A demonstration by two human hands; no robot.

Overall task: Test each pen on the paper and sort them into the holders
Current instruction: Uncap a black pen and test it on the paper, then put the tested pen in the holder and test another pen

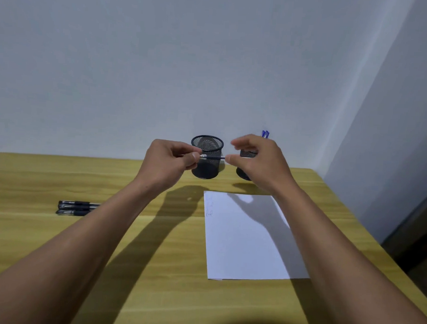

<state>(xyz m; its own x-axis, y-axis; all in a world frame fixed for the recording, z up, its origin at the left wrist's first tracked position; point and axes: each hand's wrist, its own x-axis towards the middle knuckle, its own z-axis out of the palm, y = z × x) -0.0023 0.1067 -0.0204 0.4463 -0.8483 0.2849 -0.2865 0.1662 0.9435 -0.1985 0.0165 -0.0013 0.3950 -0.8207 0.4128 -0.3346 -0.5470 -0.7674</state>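
I hold a black pen point(211, 157) level in the air in front of the holders. My left hand point(169, 161) pinches its left end. My right hand point(257, 161) is at its right end, thumb tip against it, the other fingers spread above. A white paper point(250, 239) with faint scribbles near its top left corner lies on the wooden table point(154, 257). Behind the pen stands a black mesh holder point(207, 147), seemingly with nothing in it. A second mesh holder point(247, 154) is mostly hidden behind my right hand; blue pen caps point(265, 134) stick up from it.
Black pens point(76, 207) lie side by side on the table's left part. A grey wall rises right behind the holders. The table's right edge runs close to the paper, with a dark floor gap point(414, 244) beyond it.
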